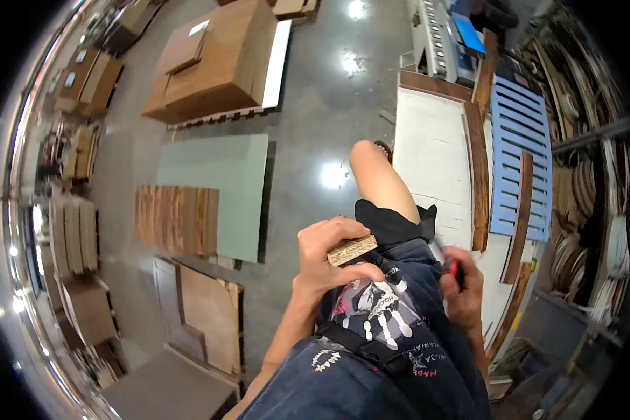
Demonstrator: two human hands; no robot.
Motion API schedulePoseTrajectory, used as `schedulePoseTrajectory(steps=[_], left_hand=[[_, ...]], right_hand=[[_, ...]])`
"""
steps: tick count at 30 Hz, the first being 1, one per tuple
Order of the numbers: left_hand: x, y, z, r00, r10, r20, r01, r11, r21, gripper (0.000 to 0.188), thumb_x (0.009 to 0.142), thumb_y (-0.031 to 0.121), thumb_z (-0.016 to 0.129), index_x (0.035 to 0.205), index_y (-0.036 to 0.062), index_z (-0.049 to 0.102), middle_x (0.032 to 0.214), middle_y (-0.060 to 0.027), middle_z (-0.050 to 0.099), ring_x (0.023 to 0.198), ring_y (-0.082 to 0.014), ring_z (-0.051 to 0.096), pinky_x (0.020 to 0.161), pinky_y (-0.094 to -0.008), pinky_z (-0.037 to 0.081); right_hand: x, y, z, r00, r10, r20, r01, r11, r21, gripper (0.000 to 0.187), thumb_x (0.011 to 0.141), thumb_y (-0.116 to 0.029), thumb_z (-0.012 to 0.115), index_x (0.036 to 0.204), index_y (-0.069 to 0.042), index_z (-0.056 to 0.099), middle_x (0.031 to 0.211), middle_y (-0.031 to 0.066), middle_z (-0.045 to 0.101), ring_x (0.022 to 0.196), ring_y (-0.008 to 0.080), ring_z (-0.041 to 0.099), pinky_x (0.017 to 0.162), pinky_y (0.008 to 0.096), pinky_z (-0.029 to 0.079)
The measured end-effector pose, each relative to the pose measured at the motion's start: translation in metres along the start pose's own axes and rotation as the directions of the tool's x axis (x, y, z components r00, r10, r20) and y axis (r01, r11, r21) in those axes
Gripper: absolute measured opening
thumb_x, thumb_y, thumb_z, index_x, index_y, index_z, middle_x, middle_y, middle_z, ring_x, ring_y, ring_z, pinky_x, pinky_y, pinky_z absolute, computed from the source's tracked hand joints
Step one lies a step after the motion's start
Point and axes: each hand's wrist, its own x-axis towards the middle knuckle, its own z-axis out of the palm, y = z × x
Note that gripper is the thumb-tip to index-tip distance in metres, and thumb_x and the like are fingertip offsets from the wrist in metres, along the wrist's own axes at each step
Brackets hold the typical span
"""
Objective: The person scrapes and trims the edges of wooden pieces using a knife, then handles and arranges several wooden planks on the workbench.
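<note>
My left hand (324, 257) is closed round a small rough block of chipboard (351, 250), held in front of my body at waist height. Its thumb lies along the near side, and a speckled, pressed-chip face points up. To the right, beside the edge of a white-topped workbench (434, 154), my right hand (463, 283) is wrapped around a tool with a red and black handle (452, 267). The far end of that tool is blurred, so its exact kind is unclear.
Dark wood strips (479, 182) lie along the bench, next to a blue slatted panel (521, 161). On the left, stacked wood boards (178, 218) rest on a grey-green sheet (241, 189). A big brown stack (224, 59) stands farther off. Polished concrete floor (315, 105) runs between.
</note>
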Motion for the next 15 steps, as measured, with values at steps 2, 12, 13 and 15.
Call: schedulePoseTrajectory(steps=[2,12,13,15], left_hand=[[-0.004,0.004,-0.007,0.999,0.052,-0.011,-0.051,0.996,0.076,0.064,0.053,0.055,0.091,0.086,0.0041,0.069,0.078,-0.0057,0.072,0.07,-0.0212,0.071,0.061,-0.028,0.051],[-0.022,0.012,-0.024,0.991,0.089,-0.099,-0.069,0.979,0.191,0.055,0.057,0.049,0.09,0.086,0.0071,0.069,0.083,-0.0037,0.073,0.073,-0.0199,0.072,0.06,-0.028,0.049],[-0.024,0.012,-0.024,0.991,0.084,-0.104,-0.063,0.98,0.188,0.055,0.057,0.049,0.09,0.086,0.0071,0.069,0.083,-0.0037,0.073,0.073,-0.0199,0.072,0.06,-0.028,0.049],[-0.026,0.01,-0.026,0.992,0.091,-0.092,-0.07,0.977,0.202,0.052,0.057,0.045,0.091,0.086,0.0074,0.07,0.082,-0.0037,0.073,0.073,-0.0202,0.071,0.06,-0.0281,0.05]], right_hand=[[0.019,-0.022,0.019,0.98,-0.093,0.176,0.135,0.961,-0.241,0.036,0.086,-0.04,0.074,0.093,-0.006,0.065,0.072,0.0068,0.056,0.064,0.0234,0.057,0.062,0.0336,0.047],[0.039,-0.048,0.062,0.927,-0.23,0.297,0.35,0.819,-0.455,0.035,0.082,-0.041,0.077,0.08,-0.008,0.064,0.067,0.0065,0.056,0.059,0.0282,0.058,0.054,0.0385,0.044],[0.041,-0.049,0.062,0.919,-0.227,0.322,0.361,0.81,-0.461,0.035,0.082,-0.041,0.077,0.08,-0.008,0.064,0.066,0.0067,0.056,0.059,0.0284,0.058,0.053,0.0384,0.044],[0.042,-0.05,0.062,0.912,-0.22,0.347,0.372,0.8,-0.471,0.035,0.082,-0.04,0.078,0.079,-0.008,0.064,0.066,0.0068,0.056,0.058,0.0286,0.058,0.053,0.0383,0.044]])
